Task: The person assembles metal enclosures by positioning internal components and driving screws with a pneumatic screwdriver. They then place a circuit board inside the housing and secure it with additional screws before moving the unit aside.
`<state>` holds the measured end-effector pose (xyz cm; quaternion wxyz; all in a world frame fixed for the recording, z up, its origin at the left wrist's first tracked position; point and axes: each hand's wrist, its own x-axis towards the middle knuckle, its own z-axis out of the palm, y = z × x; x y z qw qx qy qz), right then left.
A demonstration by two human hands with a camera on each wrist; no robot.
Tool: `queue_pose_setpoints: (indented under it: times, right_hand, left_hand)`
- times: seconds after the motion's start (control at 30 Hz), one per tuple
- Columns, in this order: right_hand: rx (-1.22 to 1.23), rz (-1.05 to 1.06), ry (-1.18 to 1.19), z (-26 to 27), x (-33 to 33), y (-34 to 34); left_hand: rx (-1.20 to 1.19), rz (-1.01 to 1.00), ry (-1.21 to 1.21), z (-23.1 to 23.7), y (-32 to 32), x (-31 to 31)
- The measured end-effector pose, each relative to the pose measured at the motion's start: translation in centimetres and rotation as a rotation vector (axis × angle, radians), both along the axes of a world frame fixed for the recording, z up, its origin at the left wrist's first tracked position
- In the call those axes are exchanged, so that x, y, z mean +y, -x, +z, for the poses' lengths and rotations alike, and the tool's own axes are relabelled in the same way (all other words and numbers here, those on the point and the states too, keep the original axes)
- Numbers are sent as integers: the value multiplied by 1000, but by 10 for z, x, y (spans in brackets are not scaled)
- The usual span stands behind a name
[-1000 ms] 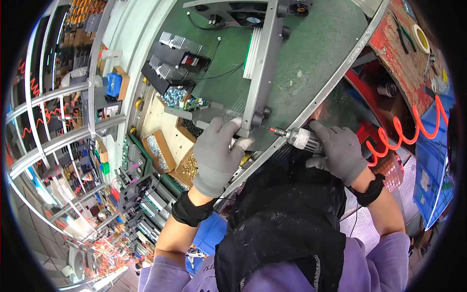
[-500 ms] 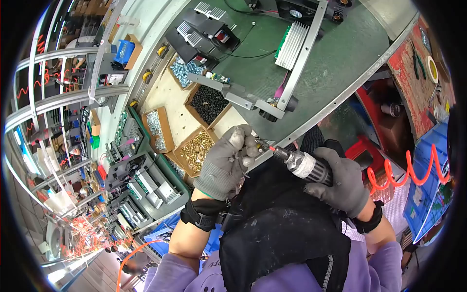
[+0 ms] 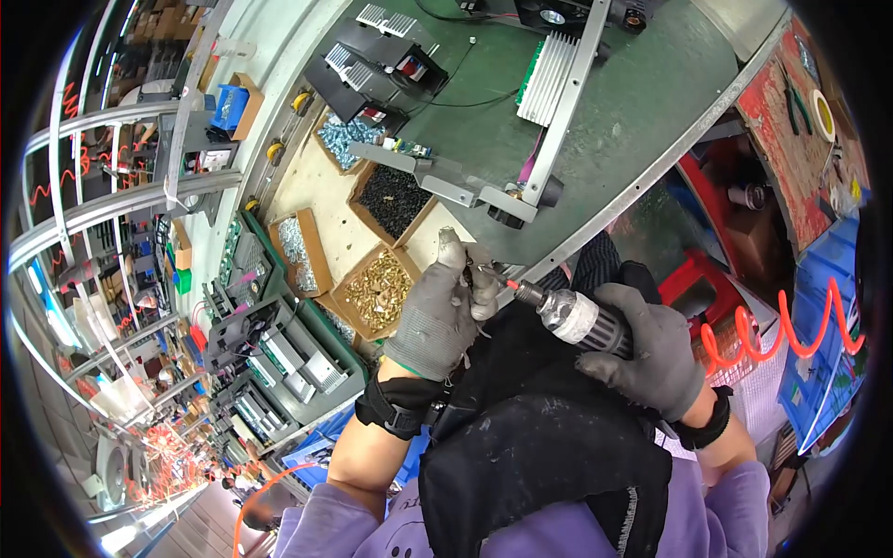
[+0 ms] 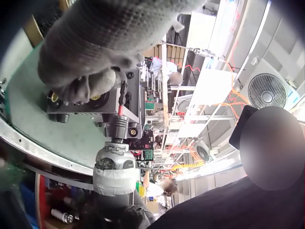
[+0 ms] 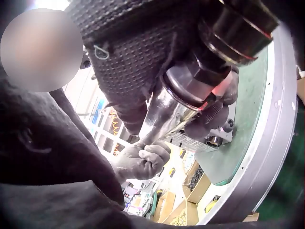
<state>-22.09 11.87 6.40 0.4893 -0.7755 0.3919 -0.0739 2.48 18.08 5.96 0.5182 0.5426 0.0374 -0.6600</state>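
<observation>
In the head view the gloved left hand has its thumb and curled fingers together at the driver's tip, pinching small dark screws. The left wrist view shows a dark screw at the red bit, beside the left fingers. The gloved right hand grips a power driver with a taped barrel, pointing at the left hand. In the right wrist view the driver's metal body lies in the right hand. Beyond the hands stands a grey metal frame with round black feet.
Cardboard boxes hold brass screws, black screws and bluish screws. Finned black units stand on the green bench top. A red coiled hose hangs at right, near a wooden board with pliers.
Both hands and the driver have moved away from the metal frame's corner towards the body, beside the screw boxes. The view has shifted. Over the last half second the hands have moved little.
</observation>
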Motion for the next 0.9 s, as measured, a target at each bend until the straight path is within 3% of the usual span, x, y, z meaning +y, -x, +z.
queue_pose_setpoints:
  times: [0.17,0.27,0.33,0.5,0.53,0.67,0.73,0.9]
  right_hand:
    - [-24,-37,8,-2,2,2]
    - [-15,-49,5,-2,2,5]
    - [-9,-46,11,-5,4,8]
    - [117,40,38,3,-2,15]
    - [132,49,132,5,-3,15]
    - [110,50,225,0,-3,19]
    - [88,49,197,0,-6,21]
    - [63,-24,-42,-10,-13,39]
  left_hand:
    - [-50,-11,6,-6,3,-2]
    - [-211,-76,2,-5,7,-7]
    - [-537,-204,-61,1,12,-13]
    - [-849,-399,-9,0,12,-16]
    - [-910,-462,-6,0,11,-17]
    - [-667,-558,-167,5,5,-27]
    - [-353,-263,-229,6,8,-31]
    - [-289,-254,-246,2,-5,-31]
